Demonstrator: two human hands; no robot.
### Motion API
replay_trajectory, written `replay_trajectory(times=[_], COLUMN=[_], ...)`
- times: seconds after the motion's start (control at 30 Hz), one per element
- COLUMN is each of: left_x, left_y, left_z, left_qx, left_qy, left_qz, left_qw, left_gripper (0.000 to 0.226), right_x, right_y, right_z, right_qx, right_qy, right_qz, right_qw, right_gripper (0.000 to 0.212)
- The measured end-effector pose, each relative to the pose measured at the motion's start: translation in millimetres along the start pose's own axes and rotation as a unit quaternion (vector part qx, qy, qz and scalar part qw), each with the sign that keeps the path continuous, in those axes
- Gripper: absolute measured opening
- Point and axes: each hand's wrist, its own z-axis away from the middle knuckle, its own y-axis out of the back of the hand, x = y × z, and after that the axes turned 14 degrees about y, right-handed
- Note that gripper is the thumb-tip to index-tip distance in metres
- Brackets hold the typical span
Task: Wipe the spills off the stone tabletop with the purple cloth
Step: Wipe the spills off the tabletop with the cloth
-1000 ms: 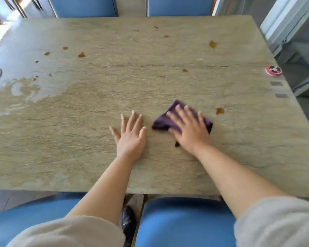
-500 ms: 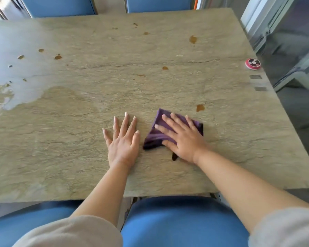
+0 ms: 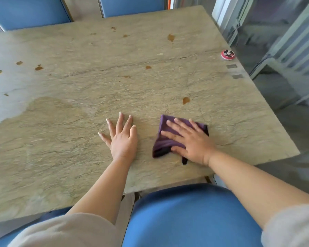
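Bare stone tabletop (image 3: 150, 90) lies around; only a red disc (image 3: 228, 54) sits by the far right edge.

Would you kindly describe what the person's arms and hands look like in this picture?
Both forearms are bare. Loose, light beige sleeves are pushed up near the elbows. The left hand and right hand show no rings, watch or gloves. The fingernails look fairly long and pale.

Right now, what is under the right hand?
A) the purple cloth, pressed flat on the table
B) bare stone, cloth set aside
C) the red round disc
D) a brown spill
A: the right hand lies with fingers spread on the purple cloth, pressing it onto the stone tabletop.
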Motion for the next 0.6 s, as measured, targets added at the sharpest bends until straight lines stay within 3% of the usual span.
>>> replay_trajectory(times=[0.07, 0.1, 0.13, 0.23, 0.3, 0.4, 0.5, 0.6], left_x=[12, 19, 26, 52, 71, 89, 93, 94], left_y=[-6, -9, -13, -25, -36, -52, -62, -66], left_z=[7, 12, 17, 30, 31, 31, 32, 28], left_qx=[-0.021, -0.030, -0.037, -0.054, -0.055, -0.020, 0.018, 0.031], left_qy=[-0.029, -0.043, -0.054, -0.086, -0.084, -0.049, -0.046, -0.044], left_qz=[0.011, 0.018, 0.029, 0.041, 0.016, -0.063, -0.111, -0.112], left_qw=[0.999, 0.998, 0.997, 0.994, 0.995, 0.997, 0.993, 0.992], left_gripper=[0.055, 0.057, 0.059, 0.059, 0.053, 0.054, 0.058, 0.061], right_x=[3, -3, -9, -14, 5, 42, 73, 94], right_y=[3, 4, 4, 5, 6, 3, 5, 10], right_z=[-17, -21, -19, 28, 61, 68, 28, -32], right_qx=[0.023, 0.014, -0.006, -0.046, -0.041, 0.008, 0.050, 0.056], right_qy=[-0.188, -0.220, -0.201, 0.010, 0.065, -0.069, -0.228, -0.313], right_qz=[-0.008, -0.009, -0.005, -0.019, -0.031, -0.005, -0.009, -0.042], right_qw=[0.982, 0.975, 0.979, 0.999, 0.997, 0.998, 0.972, 0.947], right_gripper=[0.066, 0.070, 0.072, 0.064, 0.059, 0.058, 0.061, 0.062])
